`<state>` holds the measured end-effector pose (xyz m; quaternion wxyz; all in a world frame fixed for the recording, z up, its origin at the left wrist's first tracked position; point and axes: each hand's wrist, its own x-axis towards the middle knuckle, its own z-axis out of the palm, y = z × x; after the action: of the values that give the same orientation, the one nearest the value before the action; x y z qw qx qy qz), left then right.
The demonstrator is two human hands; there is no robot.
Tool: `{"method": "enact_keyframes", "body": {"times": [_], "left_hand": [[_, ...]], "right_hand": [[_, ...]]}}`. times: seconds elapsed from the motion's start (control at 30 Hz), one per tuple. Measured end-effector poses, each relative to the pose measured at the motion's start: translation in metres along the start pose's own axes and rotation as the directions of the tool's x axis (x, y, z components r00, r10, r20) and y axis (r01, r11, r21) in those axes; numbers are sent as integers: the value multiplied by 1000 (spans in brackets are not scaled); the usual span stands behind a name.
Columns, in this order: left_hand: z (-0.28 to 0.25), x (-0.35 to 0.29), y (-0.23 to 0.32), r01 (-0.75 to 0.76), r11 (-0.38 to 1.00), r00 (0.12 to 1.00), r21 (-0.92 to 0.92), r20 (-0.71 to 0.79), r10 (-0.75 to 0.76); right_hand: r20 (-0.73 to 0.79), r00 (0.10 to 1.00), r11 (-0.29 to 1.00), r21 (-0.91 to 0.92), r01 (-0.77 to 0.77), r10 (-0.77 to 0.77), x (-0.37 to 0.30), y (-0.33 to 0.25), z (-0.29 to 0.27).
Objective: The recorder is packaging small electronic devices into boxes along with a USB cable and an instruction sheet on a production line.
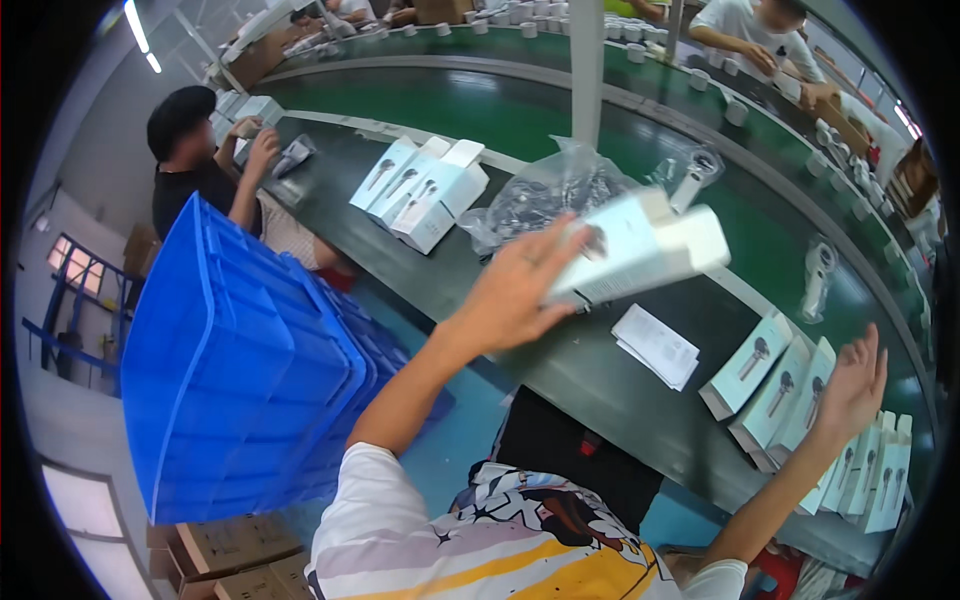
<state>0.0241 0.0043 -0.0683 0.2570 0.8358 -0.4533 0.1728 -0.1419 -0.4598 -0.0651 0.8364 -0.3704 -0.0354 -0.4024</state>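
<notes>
My left hand (515, 290) grips a white carton (620, 250) by its near end, tilted above the bench, with the flaps at its far right end standing open. The carton is a little blurred. My right hand (856, 385) is raised over the right side of the bench, fingers stretched up and nothing in them. Below and beside it leans a row of white cartons (755, 362) printed with a picture of a handheld device. Folded white leaflets (655, 347) lie stacked between my two hands. Behind the held carton sits a clear plastic bag (550, 190) with dark contents.
More open cartons (430, 205) stand at the bench's far left. Bagged white devices (690, 180) rest beyond, one on the green conveyor (760, 225). Stacked blue crates (250, 370) rise at my left, near a seated person (185, 150). Other people work across the conveyor.
</notes>
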Motion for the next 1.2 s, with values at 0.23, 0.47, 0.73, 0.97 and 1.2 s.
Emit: {"method": "enact_keyframes", "body": {"times": [0.23,0.47,0.73,0.97,1.2], "left_hand": [[-99,-41,-116,430,863,884,264,-317,-344],[-97,-78,-237,511,771,844,380,-55,-533],[-84,-68,-211,336,610,938,718,-196,-285],[-7,-21,-53,163,976,962,143,-242,-125],[11,-26,-6,148,979,969,-137,-176,-171]], "right_hand": [[45,992,972,-207,-109,121,-44,64,67],[20,978,901,-394,-183,208,-67,62,72],[-33,989,904,-412,115,-141,-53,44,74],[-15,985,717,-683,-135,170,-68,92,87],[288,788,487,-873,-17,545,-114,158,121]]}}
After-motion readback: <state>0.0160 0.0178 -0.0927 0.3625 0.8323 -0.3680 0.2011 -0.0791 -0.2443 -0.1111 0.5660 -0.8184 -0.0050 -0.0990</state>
